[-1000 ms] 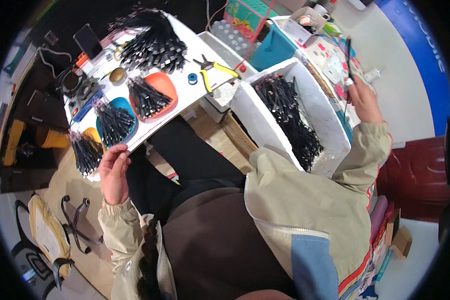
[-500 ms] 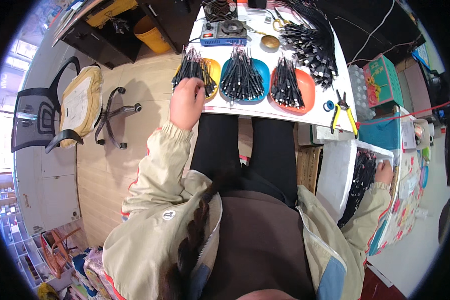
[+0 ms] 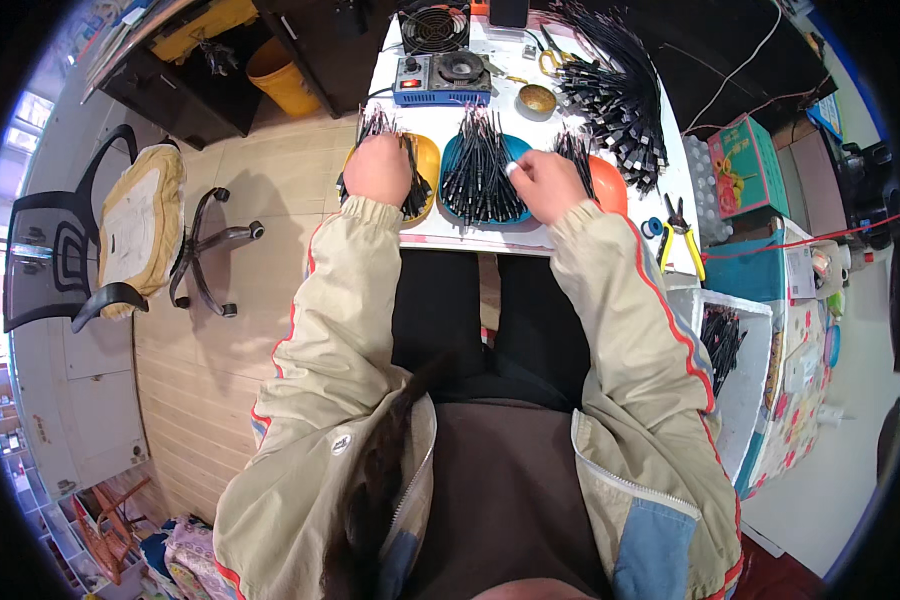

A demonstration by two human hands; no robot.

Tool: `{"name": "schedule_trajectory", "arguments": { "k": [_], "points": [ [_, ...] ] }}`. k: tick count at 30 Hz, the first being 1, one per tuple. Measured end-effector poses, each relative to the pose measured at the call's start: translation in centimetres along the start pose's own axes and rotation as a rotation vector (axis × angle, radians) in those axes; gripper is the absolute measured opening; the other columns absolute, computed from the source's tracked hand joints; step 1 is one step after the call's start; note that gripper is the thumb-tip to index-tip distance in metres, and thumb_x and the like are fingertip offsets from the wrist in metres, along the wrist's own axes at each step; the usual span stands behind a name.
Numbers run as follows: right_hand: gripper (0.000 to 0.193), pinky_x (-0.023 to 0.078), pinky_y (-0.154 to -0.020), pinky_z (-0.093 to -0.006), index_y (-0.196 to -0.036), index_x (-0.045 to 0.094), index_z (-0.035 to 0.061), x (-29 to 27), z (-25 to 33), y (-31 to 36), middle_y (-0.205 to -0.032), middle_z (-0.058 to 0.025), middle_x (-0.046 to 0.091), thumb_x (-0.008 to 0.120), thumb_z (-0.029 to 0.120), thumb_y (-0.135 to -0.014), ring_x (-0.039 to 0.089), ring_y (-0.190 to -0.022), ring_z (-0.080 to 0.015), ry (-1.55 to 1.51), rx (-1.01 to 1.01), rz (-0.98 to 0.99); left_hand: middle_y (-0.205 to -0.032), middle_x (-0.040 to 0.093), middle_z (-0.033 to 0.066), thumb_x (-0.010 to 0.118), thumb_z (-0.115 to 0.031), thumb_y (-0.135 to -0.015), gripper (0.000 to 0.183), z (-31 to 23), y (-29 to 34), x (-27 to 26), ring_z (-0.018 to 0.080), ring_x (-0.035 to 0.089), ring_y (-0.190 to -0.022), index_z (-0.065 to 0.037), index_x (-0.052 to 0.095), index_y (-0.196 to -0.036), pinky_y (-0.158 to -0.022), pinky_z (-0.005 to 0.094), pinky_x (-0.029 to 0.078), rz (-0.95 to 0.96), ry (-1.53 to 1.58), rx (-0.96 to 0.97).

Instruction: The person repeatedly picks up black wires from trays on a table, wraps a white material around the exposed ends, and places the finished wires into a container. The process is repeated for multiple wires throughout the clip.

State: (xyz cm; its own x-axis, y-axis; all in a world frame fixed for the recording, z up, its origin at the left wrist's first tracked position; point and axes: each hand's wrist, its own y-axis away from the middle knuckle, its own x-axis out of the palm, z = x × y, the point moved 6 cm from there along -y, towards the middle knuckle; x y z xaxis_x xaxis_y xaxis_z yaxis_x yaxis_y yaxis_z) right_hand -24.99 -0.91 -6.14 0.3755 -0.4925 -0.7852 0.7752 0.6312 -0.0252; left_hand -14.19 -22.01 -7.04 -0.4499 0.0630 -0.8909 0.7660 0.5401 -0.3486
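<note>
My left hand [image 3: 378, 170] is over the yellow tray [image 3: 428, 158], its back turned up and its fingers hidden. Under and beside it lies a bundle of short black cables [image 3: 411, 190] with thin pinkish wire ends. My right hand [image 3: 552, 186] is between the blue tray [image 3: 519, 146] and the orange tray [image 3: 610, 186]. Its fingers are curled in, with the thumb toward the blue tray; anything pinched in them is too small to make out. Black cables [image 3: 480, 180] fan out in the blue tray, and more black cables [image 3: 576, 152] lie in the orange one, partly covered by my right hand.
Behind the trays stand a blue electric device [image 3: 442, 80], a fan [image 3: 435, 30] and a brass-coloured dish [image 3: 537, 100]. A large cable bundle [image 3: 620, 110] covers the table's far right. Yellow-handled pliers [image 3: 680, 240] lie at the right edge. Below, a white foam box [image 3: 755, 350] holds black cables.
My right hand has come up from the foam box to the trays. My left hand has stayed over the yellow tray, its fingers now turned out of sight. The view has shifted slightly.
</note>
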Motion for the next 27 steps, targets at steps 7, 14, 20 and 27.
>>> {"name": "schedule_trajectory", "arguments": {
  "k": [7,14,20,27],
  "points": [
    [0.025,0.053,-0.079,-0.0451,-0.08,0.07,-0.0008,3.3,-0.1,-4.1,-0.082,-0.0213,0.068,0.064,0.024,-0.08,0.066,-0.082,-0.0387,0.234,0.02,-0.068,-0.061,0.055,0.0083,0.065,-0.017,-0.087,0.017,0.5,0.6,-4.5,0.0127,0.051,-0.056,0.0,0.063,-0.083,-0.056,0.0285,0.046,-0.08,0.519,-0.117],
    [0.023,0.053,-0.079,-0.0442,-0.079,0.072,0.004,2.9,-1.1,-3.7,-0.082,-0.0205,0.068,0.066,0.026,-0.078,0.066,-0.081,-0.0373,0.108,0.081,-0.099,-0.086,0.061,0.0092,0.055,-0.004,-0.092,0.007,-1.6,3.0,-7.4,0.0114,0.054,-0.056,0.001,0.053,-0.096,-0.056,0.0212,0.044,0.017,1.44,-0.177],
    [0.022,0.053,-0.074,-0.0406,-0.077,0.071,0.0031,3.0,-1.6,-4.3,-0.075,-0.0176,0.068,0.067,0.025,-0.078,0.067,-0.075,-0.0346,0.033,0.063,-0.139,-0.068,0.057,0.0086,0.047,-0.011,-0.099,0.012,-5.1,6.9,-6.5,0.0045,0.039,-0.045,-0.001,0.048,-0.105,-0.042,0.0178,0.029,0.278,1.776,-0.294],
    [0.017,0.048,-0.056,-0.0283,-0.088,0.068,0.0016,1.7,-2.3,-5.0,-0.064,-0.0068,0.068,0.065,0.017,-0.083,0.063,-0.055,-0.0133,-0.393,0.009,-0.181,-0.067,0.058,0.0073,0.051,-0.013,-0.099,0.012,-5.9,8.7,-6.2,0.0041,0.038,-0.046,-0.002,0.051,-0.103,-0.042,0.0174,0.028,0.322,1.819,-0.297]
  ]
}}
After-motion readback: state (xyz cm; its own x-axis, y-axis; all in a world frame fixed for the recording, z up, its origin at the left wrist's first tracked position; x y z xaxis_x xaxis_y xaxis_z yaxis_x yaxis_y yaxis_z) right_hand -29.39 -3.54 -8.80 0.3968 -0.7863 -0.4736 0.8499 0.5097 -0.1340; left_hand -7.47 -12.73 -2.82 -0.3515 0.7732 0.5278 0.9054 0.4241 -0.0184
